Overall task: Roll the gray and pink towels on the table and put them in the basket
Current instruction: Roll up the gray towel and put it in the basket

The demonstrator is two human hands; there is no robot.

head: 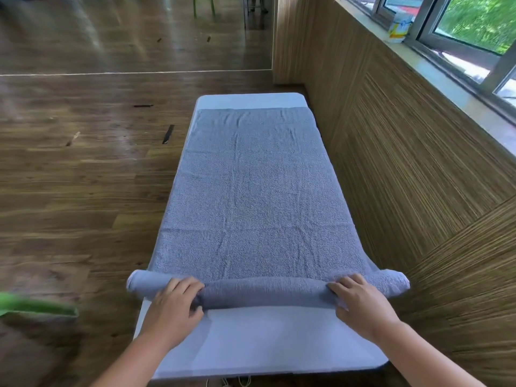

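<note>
Gray towel point(251, 191), rolled end gripped by left hand point(173, 305) and right hand point(363, 305), remainder flat on desk point(265, 339) beyond them; box point(399, 29) far right, print illegible.

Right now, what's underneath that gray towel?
The white table lies under the gray towel; its bare top shows at the near and far ends. Whether anything else lies beneath the spread cloth cannot be seen.

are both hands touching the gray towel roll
Touching. The head view shows the left hand and right hand gripping the rolled end of the gray towel.
</note>
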